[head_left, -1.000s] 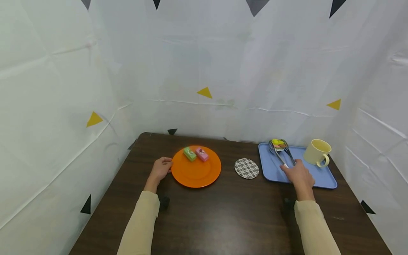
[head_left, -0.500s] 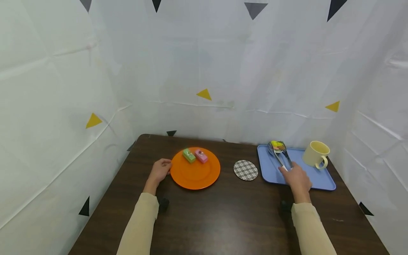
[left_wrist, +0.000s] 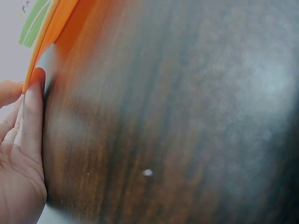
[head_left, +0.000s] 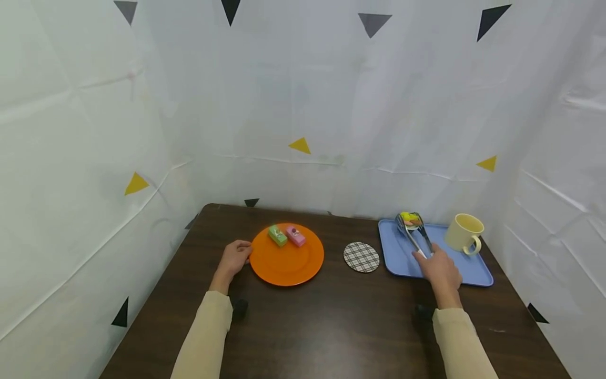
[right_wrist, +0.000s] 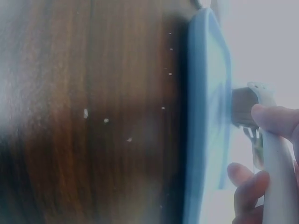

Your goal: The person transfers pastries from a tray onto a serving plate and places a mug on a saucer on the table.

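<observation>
An orange plate (head_left: 286,268) lies on the left of the table, and my left hand (head_left: 233,259) pinches its left rim. In the left wrist view the thumb is above the rim and a finger (left_wrist: 33,116) reaches beneath it. One green cake-like block (head_left: 277,236) and one pink block (head_left: 295,236) sit on the plate. My right hand (head_left: 441,269) grips metal tongs (head_left: 412,238) with white handles over the blue tray (head_left: 395,258). The tong heads are around a small yellow-and-pink food piece (head_left: 410,217) at the tray's far left corner.
A pale yellow mug (head_left: 464,232) stands at the tray's right end, close to my right hand. Between plate and tray lies a round checked coaster (head_left: 361,257). White cloth walls (head_left: 284,95) stand along the back and sides of the dark wooden table (head_left: 326,326).
The whole head view has shifted slightly, with everything lower in it. Both hands keep their holds on the plate rim and the tongs, and the tongs stay at the food piece.
</observation>
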